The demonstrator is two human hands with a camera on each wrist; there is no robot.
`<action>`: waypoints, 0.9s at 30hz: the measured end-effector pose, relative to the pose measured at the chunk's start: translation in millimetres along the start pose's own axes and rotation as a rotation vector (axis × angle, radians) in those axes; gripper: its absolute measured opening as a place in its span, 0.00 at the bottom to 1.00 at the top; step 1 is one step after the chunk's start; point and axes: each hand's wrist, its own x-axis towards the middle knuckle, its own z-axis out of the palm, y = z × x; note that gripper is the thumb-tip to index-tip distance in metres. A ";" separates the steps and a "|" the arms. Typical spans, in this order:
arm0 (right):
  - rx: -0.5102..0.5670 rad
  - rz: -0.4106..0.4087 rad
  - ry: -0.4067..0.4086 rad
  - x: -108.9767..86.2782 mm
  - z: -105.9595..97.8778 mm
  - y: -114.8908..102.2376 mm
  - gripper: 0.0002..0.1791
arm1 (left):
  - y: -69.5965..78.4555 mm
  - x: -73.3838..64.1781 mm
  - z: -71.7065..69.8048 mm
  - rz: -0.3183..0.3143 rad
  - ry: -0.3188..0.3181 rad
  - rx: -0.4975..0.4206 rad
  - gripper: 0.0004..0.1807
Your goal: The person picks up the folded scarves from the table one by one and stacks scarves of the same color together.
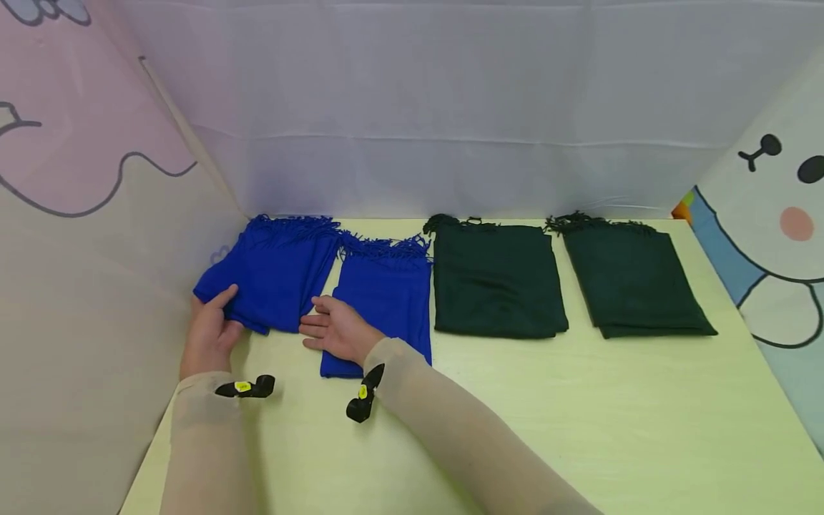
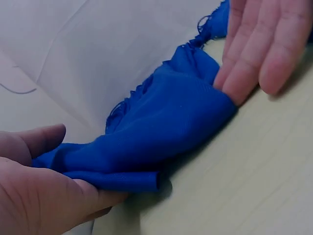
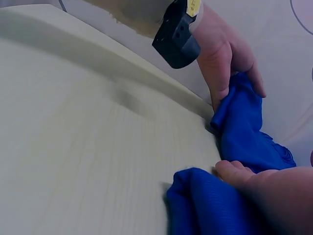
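Observation:
A folded blue fringed scarf (image 1: 277, 275) lies at the table's far left, its left part lifted and bent. At its lower left corner my left hand (image 1: 209, 340) grips the cloth, thumb on top and fingers underneath, as the left wrist view also shows. My right hand (image 1: 341, 332) has its fingers straight, touching the scarf's right edge; in the left wrist view these fingers (image 2: 244, 58) meet the cloth's near end. Beneath the right hand lies a second folded blue scarf (image 1: 386, 293), partly hidden by it.
Two folded dark green fringed scarves, one in the middle (image 1: 498, 286) and one farther right (image 1: 637, 279), lie along the table's back. A pale curtain (image 1: 450, 107) hangs behind the pale wooden table (image 1: 579, 408). Printed cloth walls stand close at left and right.

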 end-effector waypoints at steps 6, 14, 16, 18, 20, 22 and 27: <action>0.013 0.007 -0.012 1.5 -2.2 1.9 0.35 | -5.3 -3.0 3.5 0.015 0.047 0.282 0.57; -0.026 0.022 0.013 -0.4 -3.6 6.0 0.27 | -15.2 -4.0 1.5 -0.004 0.072 0.300 0.56; -0.025 0.031 0.017 0.0 -4.0 6.3 0.27 | -17.1 -4.6 0.5 -0.009 0.100 0.242 0.56; -0.023 0.036 0.017 0.5 -3.8 6.2 0.27 | -18.3 -5.4 0.2 -0.002 0.111 0.158 0.57; -0.017 0.035 0.024 0.6 -3.5 5.6 0.28 | -19.1 -6.7 1.5 0.006 0.102 0.061 0.57; -0.010 0.030 0.031 0.5 -2.9 4.9 0.29 | -19.6 -8.1 3.4 0.007 0.090 -0.025 0.57; 0.004 0.029 0.030 1.2 -0.8 4.2 0.32 | -20.6 -13.6 7.5 -0.003 0.091 -0.160 0.54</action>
